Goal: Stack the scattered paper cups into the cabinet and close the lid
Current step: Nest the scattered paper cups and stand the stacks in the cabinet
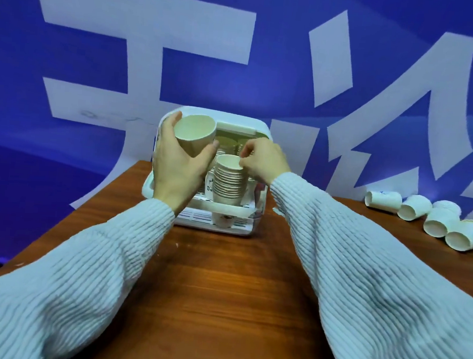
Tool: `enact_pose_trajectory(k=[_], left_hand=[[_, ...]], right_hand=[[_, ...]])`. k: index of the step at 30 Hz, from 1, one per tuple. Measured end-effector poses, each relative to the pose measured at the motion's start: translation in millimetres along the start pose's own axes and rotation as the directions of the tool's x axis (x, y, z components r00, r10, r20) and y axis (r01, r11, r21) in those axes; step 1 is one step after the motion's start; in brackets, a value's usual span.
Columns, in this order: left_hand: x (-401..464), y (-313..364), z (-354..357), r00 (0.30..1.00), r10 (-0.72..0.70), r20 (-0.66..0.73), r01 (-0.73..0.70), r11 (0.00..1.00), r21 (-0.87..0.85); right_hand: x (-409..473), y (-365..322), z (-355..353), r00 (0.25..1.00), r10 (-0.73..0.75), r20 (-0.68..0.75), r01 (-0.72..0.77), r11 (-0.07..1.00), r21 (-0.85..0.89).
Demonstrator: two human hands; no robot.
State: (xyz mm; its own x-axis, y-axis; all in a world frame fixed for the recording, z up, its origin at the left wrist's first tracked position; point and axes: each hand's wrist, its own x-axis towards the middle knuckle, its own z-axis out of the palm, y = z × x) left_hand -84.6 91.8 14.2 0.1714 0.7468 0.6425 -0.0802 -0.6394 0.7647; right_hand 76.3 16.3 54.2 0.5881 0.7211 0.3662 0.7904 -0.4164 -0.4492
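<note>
A white plastic cabinet [250, 223] stands at the back of the wooden table with its lid [234, 119] raised. Inside it rises a tall stack of nested paper cups [228, 184]. My right hand [264, 159] pinches the rim of the stack's top cup. My left hand [176, 160] grips a single paper cup [195, 133], tilted with its mouth toward me, just left of the stack and above the cabinet. More cups show dimly at the back of the cabinet behind my hands.
Several loose paper cups [414, 207] lie on their sides at the table's far right. The brown table [221, 291] stretches toward me between my sleeves. A blue banner with large white characters [143, 58] hangs right behind the cabinet.
</note>
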Motion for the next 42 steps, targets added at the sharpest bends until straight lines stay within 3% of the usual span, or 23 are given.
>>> enact_pose_trajectory(k=[4,7,10,13,16,19,22,26,30,38,42], left_hand=[[15,4,12,0.999,0.035,0.01,-0.035,0.998,0.046],[31,15,28,0.996,0.078,0.036,-0.079,0.996,0.047],[40,19,46,0.966,0.116,0.231,-0.162,0.968,0.19],[36,9,57,0.886,0.027,0.462,-0.271,0.84,0.469],[20,-5,57,0.857,-0.001,0.515,-0.378,0.678,0.631],[5,-12,54,0.863,-0.06,0.502,-0.325,0.694,0.642],[8,-8,56,0.858,-0.032,0.513,-0.37,0.653,0.66],[6,3,63,0.862,0.19,0.47,-0.475,0.627,0.617],[-23,23,99,0.798,0.423,0.429,-0.595,0.663,0.454],[-110,53,214,0.678,0.376,0.632,-0.586,0.795,0.155],[-149,60,266,0.643,0.342,0.686,-0.516,0.855,0.058]], right_hand=[[-2,7,0,1.0,-0.002,0.02,0.001,0.998,0.063],[-8,13,-2,0.997,-0.001,-0.082,0.016,0.983,0.182],[-18,26,0,0.984,0.006,-0.179,0.044,0.961,0.275],[-25,46,-2,0.975,0.051,-0.218,0.023,0.946,0.324],[-29,64,-5,0.964,0.11,-0.243,-0.014,0.931,0.365],[-35,78,-3,0.965,0.157,-0.211,-0.064,0.918,0.39],[-43,91,-3,0.964,0.178,-0.196,-0.083,0.906,0.414],[-55,117,-11,0.964,0.154,-0.219,-0.056,0.916,0.397],[-69,152,-26,0.955,0.188,-0.231,-0.087,0.917,0.389],[-106,247,-64,0.904,0.337,-0.263,-0.211,0.887,0.411],[-127,306,-94,0.822,0.441,-0.36,-0.315,0.879,0.359]])
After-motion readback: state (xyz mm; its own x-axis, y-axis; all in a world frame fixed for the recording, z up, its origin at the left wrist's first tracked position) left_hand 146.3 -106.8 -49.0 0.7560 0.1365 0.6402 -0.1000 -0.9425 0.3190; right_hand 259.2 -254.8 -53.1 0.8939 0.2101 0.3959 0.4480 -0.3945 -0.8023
